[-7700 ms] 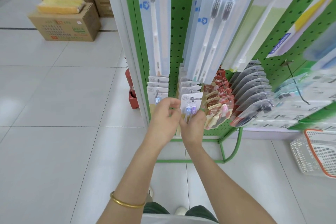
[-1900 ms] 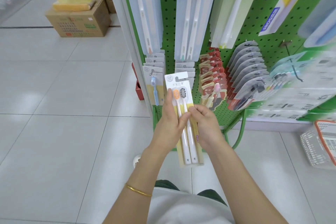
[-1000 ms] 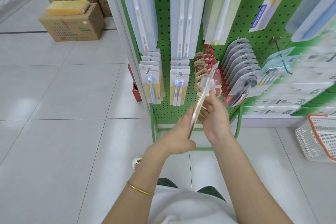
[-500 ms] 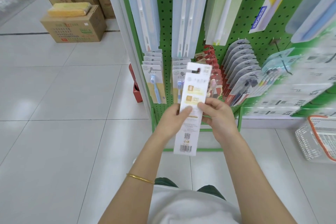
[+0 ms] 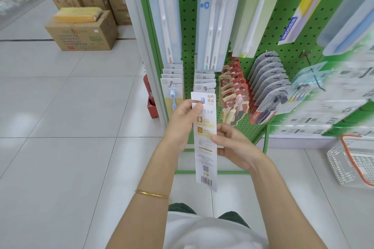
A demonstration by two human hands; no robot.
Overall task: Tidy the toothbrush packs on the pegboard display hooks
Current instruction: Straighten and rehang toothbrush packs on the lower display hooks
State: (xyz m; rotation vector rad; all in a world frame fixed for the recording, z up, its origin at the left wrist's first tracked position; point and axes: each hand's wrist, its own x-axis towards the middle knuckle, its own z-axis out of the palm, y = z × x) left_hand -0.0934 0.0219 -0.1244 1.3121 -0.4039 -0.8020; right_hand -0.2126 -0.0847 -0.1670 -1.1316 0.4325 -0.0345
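The toothbrush pack [image 5: 204, 143] is held upright in front of the green pegboard [image 5: 188, 26], off any hook. Its printed back and barcode face the camera. Its top edge overlaps the front card of the middle row of hung packs [image 5: 204, 84]; contact between them cannot be determined.

The left hand [image 5: 182, 121] pinches the pack at its upper left corner, fingertips closed on the card just below the top edge. The right hand [image 5: 235, 147] grips the pack at mid-height on the right edge: the thumb presses on the printed face, and the other fingers curl round the edge and behind it. Both hands are clamped on the pack.

To the left of the middle row hangs a row of single-brush packs [image 5: 172, 81]. To the right hang red packs [image 5: 232, 87], then grey packs [image 5: 267, 79]. Longer packs hang on the upper hooks. A gold bracelet [image 5: 151, 194] sits on the left wrist. A white basket [image 5: 352, 161] stands on the floor at the right. A cardboard box [image 5: 83, 34] stands well apart at the far left.
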